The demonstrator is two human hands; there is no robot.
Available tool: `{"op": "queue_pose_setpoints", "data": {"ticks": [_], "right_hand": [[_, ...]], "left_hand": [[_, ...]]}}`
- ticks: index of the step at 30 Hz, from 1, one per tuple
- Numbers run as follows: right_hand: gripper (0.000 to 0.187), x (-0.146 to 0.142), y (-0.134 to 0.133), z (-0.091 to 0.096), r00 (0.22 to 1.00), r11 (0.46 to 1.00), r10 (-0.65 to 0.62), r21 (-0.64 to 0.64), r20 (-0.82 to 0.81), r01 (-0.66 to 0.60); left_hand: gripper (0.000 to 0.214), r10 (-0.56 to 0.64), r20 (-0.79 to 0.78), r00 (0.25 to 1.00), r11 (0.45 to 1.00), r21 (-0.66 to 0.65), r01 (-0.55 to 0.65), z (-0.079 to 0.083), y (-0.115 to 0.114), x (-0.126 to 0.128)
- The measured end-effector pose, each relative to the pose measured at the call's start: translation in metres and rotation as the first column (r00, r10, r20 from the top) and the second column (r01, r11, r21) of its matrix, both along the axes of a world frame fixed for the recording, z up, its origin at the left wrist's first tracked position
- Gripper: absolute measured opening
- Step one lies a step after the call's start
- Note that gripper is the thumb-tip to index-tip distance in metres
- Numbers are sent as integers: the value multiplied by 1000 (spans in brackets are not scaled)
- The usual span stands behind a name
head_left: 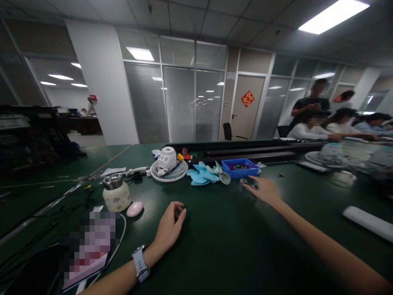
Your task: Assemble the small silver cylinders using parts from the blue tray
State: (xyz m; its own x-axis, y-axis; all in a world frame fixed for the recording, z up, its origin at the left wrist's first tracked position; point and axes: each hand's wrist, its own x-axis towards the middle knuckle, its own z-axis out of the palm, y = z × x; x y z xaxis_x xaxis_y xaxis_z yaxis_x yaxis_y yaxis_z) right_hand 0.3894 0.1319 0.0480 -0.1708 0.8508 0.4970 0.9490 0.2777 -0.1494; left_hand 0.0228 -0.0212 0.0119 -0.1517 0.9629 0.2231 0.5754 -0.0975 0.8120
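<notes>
Right hand [264, 190] lies open, fingers spread, fingertips at small round parts [243, 181] mid-tabletop, just before the blue tray [239, 169] toward the far edge. Left hand [170, 226] rests curled, and whether it holds anything cannot be told. Judgement: the parts look liable to roll, so pinch one singly, from above.

Desk [233, 254], contents by position.
- Near left: flat device [86, 246], with a cable [123, 229] running round its right side.
- Behind the device: jar [116, 196], with a small rounded piece [134, 209] just right of it.
- Right of that piece: the left hand [170, 225], on the desk.
- Centre rear: fan grille [176, 175] with the motor housing [167, 157] on it. The fan blades [204, 175] are just right of the grille, and the bin [240, 168] is right of the blades.
- Before the bin: the right hand [264, 190], with small parts [243, 181] at its fingertips.
- Behind the bin: long rails [245, 149].
- Near right: bar [368, 221], well apart from the rest.
</notes>
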Motion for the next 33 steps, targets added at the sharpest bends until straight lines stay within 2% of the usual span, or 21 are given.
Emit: {"op": "queue_pose_setpoints", "data": {"ticks": [7,12,15,18,20,23,25,29,33], "right_hand": [[46,-11,24,7,999,984,4,-178,32,2],[40,-20,8,14,998,994,66,-89,18,-64],[38,-50,-21,22,967,968,252,6,-41,-252],[37,-94,-57,28,870,874,486,16,-86,-487],[34,-122,-79,27,799,803,589,-20,-117,-595],[30,-152,-101,20,724,722,674,-74,-148,-688],[29,-164,-108,11,703,699,692,-89,-168,-709],[30,-171,-110,-10,695,700,687,-62,-214,-711],[44,-172,-111,-30,715,736,655,-10,-244,-677]], "left_hand": [[37,-5,-4,1000,1000,7,5,-2,1,-2],[36,-14,7,1000,1000,10,14,-4,2,-1],[34,-12,11,1000,1000,23,11,0,-2,1],[33,-19,15,1000,994,105,17,12,-11,7],[34,-29,-4,1000,977,209,29,20,-18,11],[33,-72,-23,997,958,276,75,26,-25,16],[31,-108,-14,994,952,286,108,27,-26,17],[22,-160,18,987,948,281,148,28,-23,16],[18,-123,57,991,964,243,106,35,-18,16]]}}
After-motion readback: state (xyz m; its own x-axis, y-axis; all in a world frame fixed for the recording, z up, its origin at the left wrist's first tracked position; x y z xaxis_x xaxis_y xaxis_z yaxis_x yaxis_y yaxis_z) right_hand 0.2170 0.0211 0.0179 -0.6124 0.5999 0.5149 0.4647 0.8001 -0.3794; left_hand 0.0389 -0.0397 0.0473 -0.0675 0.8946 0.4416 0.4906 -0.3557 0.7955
